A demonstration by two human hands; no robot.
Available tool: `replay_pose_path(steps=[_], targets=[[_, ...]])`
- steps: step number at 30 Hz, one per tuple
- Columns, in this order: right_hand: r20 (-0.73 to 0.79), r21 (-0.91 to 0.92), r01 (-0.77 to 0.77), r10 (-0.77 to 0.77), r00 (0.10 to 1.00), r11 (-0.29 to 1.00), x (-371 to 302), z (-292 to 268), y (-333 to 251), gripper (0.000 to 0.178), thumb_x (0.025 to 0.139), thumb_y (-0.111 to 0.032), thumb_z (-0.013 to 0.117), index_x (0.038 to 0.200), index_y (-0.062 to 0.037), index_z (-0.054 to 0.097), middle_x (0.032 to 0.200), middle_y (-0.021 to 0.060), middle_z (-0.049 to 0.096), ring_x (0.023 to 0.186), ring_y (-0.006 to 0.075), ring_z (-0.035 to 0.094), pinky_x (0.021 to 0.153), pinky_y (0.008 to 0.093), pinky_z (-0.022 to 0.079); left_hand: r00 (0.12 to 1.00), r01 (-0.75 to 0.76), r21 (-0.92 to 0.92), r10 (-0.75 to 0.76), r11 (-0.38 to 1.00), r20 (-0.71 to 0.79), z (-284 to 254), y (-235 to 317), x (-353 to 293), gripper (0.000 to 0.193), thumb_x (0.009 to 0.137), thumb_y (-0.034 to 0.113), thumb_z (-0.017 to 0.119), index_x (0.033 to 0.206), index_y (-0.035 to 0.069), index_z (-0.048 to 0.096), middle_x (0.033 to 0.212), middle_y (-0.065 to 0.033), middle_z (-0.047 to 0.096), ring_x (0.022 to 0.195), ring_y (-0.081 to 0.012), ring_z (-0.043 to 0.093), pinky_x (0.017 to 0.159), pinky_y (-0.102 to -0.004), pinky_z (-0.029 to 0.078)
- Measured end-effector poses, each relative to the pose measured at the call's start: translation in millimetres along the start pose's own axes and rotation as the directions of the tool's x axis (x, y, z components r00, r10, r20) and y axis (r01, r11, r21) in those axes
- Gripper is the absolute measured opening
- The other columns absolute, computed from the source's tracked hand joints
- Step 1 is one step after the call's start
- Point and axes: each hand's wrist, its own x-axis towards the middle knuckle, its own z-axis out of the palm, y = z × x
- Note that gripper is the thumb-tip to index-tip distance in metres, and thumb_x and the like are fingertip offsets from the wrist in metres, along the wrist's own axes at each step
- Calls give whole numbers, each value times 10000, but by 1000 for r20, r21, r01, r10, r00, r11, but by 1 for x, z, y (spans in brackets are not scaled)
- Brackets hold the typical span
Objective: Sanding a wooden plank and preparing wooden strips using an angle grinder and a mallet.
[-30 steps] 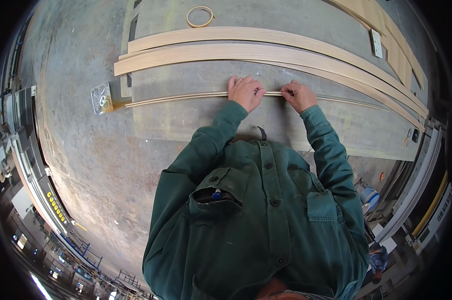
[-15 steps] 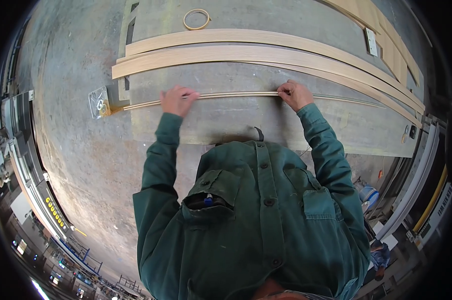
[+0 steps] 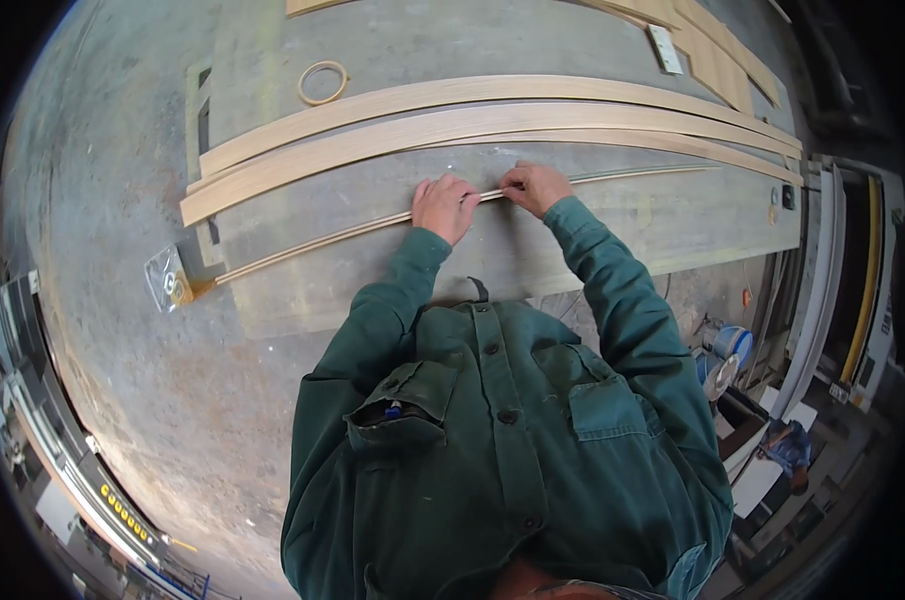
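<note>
Thin wooden strips [image 3: 312,243] lie lengthwise across the grey work surface [image 3: 322,310] in front of me. My left hand [image 3: 444,207] is closed around them near their middle, thumb toward the right. A short way to the right, my right hand [image 3: 534,187] pinches the same strips between thumb and fingers. Beyond my right hand the strips run on as a thin line. Their left end reaches a clear plastic bag [image 3: 165,274] with something yellow-brown in it. Past the strips lie long, pale wood planks [image 3: 372,143].
A tan ring-shaped roll [image 3: 322,103] lies beyond the planks. A white block [image 3: 663,50] sits by more wood boards [image 3: 712,65] at the far right. A dark small object [image 3: 788,197] is at the right end. A blue-and-white bucket [image 3: 729,342] and a person [image 3: 787,447] are farther right.
My left hand has slid right along the strips, close to my right hand. The whole view has shifted and turned slightly, so the planks and strips appear more tilted.
</note>
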Motion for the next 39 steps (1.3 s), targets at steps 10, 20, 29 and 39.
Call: replay_pose_path(steps=[10,20,29,39], targets=[[-112,250,-66,97,989,966,-50,-50,95,177,798,-244,703,891,-93,718,860,120,677,808,276,647,734,355,515,971,230,76,-234,970,43,-4,12,10,145,782,333,654,762,194,690,831,-11,603,923,-239,579,1072,-499,219],[-106,128,-56,69,992,990,-89,-130,162,114,783,-174,706,827,-70,688,808,92,650,731,255,638,671,337,513,923,367,137,-378,920,65,-6,21,8,131,777,351,653,778,225,691,861,13,603,950,-219,576,1095,-608,101],[-139,80,51,-39,990,996,-63,-109,192,135,825,-250,649,835,-117,674,824,71,630,780,299,617,667,402,493,901,415,165,-379,895,-213,41,52,7,97,819,202,582,860,210,670,918,13,608,979,-210,577,1082,-627,120],[-78,144,86,-75,994,986,-53,-98,208,122,833,-245,641,856,-129,671,833,76,631,782,300,617,660,395,490,943,289,131,-259,948,-208,63,65,16,83,829,262,672,875,194,662,912,45,622,967,-147,581,1072,-545,108]])
